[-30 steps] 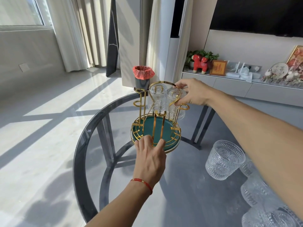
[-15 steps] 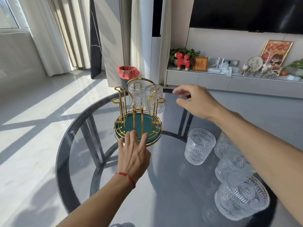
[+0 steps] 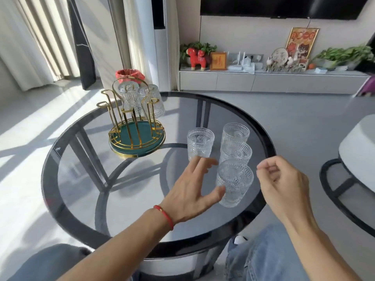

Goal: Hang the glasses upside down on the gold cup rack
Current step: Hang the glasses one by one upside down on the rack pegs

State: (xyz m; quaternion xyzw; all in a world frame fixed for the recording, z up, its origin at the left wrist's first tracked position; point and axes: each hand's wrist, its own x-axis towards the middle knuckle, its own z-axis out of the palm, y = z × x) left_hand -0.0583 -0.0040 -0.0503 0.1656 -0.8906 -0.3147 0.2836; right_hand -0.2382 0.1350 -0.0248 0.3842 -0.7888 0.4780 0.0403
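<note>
The gold cup rack (image 3: 129,118) with a green round base stands at the table's far left. Two clear ribbed glasses (image 3: 142,100) hang upside down on its far pegs. Several more glasses stand upright at the right: one alone (image 3: 199,144), and three in a row, far (image 3: 235,133), middle (image 3: 236,152) and nearest (image 3: 233,182). My left hand (image 3: 192,187) is spread open just left of the nearest glass, thumb close to its base. My right hand (image 3: 282,181) hovers to that glass's right, fingers loosely curled, holding nothing.
The round dark glass table (image 3: 85,189) has a black rim. A white stool with a black frame (image 3: 357,159) stands to the right. My knees in jeans (image 3: 263,258) sit under the near edge. A red-lined bin (image 3: 129,75) stands on the floor behind the rack.
My right hand let go of the glass on the rack and came back toward me. My left hand left the rack base and moved right to the nearest glass. The view swung right.
</note>
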